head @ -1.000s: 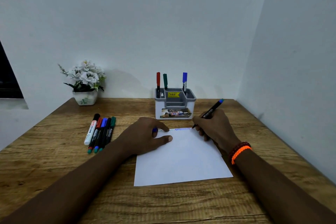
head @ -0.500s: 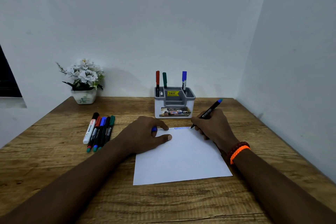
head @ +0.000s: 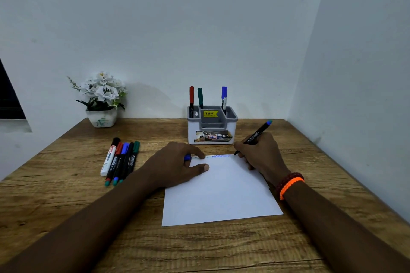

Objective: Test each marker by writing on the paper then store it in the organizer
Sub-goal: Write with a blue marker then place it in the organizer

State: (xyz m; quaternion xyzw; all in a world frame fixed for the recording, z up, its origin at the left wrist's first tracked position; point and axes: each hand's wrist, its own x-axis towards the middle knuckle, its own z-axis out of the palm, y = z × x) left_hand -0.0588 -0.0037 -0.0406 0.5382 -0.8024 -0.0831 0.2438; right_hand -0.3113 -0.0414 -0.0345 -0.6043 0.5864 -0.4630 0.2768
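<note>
Head view. Right hand point(head: 259, 153): grips blue marker point(head: 255, 136), tip at the paper's point(head: 221, 195) far edge, ending a blue zigzag point(head: 221, 156). Left hand point(head: 177, 164): pins the paper and holds the blue cap point(head: 187, 157). Organizer point(head: 211, 126): just beyond both hands, three markers inside. Five spare markers point(head: 121, 162): on the surface left of left hand. Step: testing. Next, likely: recap, then drop upright into organizer.

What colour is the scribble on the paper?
Blue, a zigzag scribble along the paper's far edge, head view.
</note>
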